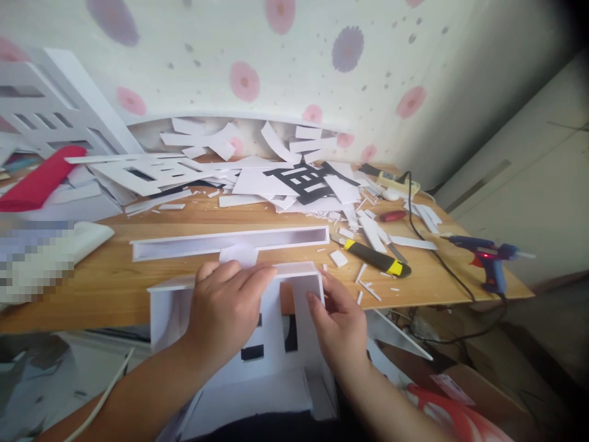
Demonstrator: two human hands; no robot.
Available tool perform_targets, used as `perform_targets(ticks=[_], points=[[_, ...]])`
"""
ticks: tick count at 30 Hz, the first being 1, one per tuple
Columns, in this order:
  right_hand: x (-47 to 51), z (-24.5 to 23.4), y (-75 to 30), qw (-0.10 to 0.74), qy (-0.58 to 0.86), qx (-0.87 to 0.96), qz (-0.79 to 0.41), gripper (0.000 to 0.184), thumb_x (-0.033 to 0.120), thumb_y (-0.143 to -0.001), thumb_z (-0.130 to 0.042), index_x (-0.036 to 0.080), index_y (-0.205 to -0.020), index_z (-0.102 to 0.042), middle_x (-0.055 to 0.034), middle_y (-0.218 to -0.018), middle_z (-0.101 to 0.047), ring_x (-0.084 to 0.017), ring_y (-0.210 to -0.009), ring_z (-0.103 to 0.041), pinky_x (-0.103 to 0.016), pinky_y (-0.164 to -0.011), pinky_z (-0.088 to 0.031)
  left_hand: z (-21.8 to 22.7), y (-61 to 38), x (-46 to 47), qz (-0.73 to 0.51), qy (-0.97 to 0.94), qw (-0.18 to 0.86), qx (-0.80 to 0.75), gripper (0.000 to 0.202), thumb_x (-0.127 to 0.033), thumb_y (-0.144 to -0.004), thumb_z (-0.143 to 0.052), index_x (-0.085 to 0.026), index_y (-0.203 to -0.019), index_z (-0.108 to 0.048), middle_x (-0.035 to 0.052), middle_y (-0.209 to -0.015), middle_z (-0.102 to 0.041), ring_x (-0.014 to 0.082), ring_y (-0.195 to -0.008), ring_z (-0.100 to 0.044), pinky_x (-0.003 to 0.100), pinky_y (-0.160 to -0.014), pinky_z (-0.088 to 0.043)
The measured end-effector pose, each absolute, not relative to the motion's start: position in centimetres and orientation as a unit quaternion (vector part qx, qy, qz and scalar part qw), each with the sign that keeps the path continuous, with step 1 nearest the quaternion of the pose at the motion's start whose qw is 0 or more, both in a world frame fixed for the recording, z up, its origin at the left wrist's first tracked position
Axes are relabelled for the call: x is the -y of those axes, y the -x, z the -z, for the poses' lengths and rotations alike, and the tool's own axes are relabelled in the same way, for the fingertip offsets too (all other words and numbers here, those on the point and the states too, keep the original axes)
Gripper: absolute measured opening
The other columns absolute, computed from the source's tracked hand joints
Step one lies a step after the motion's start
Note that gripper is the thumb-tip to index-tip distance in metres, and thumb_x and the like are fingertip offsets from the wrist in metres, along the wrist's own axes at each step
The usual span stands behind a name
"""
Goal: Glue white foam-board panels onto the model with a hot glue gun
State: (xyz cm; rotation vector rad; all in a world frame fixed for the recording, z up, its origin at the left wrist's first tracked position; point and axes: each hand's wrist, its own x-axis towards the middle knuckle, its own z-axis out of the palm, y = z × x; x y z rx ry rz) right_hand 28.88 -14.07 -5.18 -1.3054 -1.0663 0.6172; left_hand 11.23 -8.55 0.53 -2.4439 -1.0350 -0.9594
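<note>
1. On my remote feed, the white box (275, 365) is at the table's (117, 291) near edge.
2. My left hand (227, 301) clamps its top rim; my right hand (343, 316) pinches its upper right corner.
3. I'd press evenly, keeping thin walls unbent.

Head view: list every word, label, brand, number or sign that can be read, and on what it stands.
None can be read.
White label, lower right: too small and blurred.
White object, far left: partly pixelated, unreadable.
Black cut-out: resembles a character; I cannot tell if it is writing.
</note>
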Motion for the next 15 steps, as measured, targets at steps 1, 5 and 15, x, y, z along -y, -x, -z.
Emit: perform_targets(ticks=[1,5,15], points=[[14.10,5.18,-28.94,0.618,0.572,0.468,-0.268,0.028,0.027,-0.083,-0.066,0.021,-0.110,-0.074,-0.0096,-0.119,-0.069,-0.027,-0.115,-0.063,-0.043,-0.098,-0.054,-0.48,-11.21,8.52,0.335,0.855,0.160,0.361,0.030,0.003,-0.085,-0.052,-0.019,-0.094,-0.070,-0.0019,-0.078,-0.076,0.0171,-0.059,-0.056,0.037,-0.063,-0.033],[14.23,5.33,-29.18,0.599,0.573,0.490,-0.271,0.031,0.024,-0.086,-0.063,0.024,-0.115,-0.072,-0.0077,-0.124,-0.066,-0.027,-0.117,-0.062,-0.046,-0.104,-0.049,-0.37,-11.11,8.45,0.326,0.863,0.159,0.352,0.030,0.003,-0.085,-0.053,-0.019,-0.098,-0.069,-0.0016,-0.082,-0.077,0.0177,-0.060,-0.057,0.038,-0.063,-0.033],[14.24,6.06,-28.95,0.621,0.563,0.470,-0.277,0.029,0.026,-0.085,-0.066,0.024,-0.113,-0.073,-0.0100,-0.132,-0.061,-0.029,-0.128,-0.053,-0.050,-0.107,-0.045,-0.62,-11.31,8.50,0.328,0.865,0.144,0.352,0.028,0.002,-0.087,-0.052,-0.019,-0.099,-0.067,-0.0033,-0.088,-0.078,0.0171,-0.061,-0.059,0.038,-0.061,-0.031]])
